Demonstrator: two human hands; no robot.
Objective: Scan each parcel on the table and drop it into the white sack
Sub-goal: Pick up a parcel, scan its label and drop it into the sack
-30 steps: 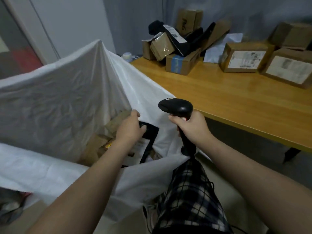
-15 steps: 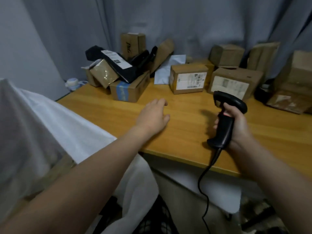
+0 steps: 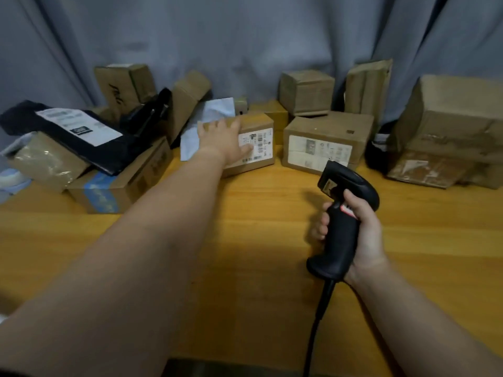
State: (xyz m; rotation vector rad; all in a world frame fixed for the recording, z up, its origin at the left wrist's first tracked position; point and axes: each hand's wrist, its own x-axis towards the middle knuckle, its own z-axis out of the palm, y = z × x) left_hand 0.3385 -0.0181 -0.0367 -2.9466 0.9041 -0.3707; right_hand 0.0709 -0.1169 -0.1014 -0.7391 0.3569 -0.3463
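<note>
Hands are apart: the left hand (image 3: 223,140) lies with straight fingers over one small labelled box (image 3: 257,146), thumb on its front label. The right hand (image 3: 366,232) is wrapped round the handle of one black scanner (image 3: 341,235), nearer than that box and to its right, above the tabletop (image 3: 245,227). One white mailer (image 3: 190,145) sits just left of the box. Further left lie one black mailer (image 3: 81,129) and one blue-taped carton (image 3: 128,186). Just right of the box stands one labelled carton (image 3: 326,142). A grey curtain (image 3: 245,36) hangs behind.
</note>
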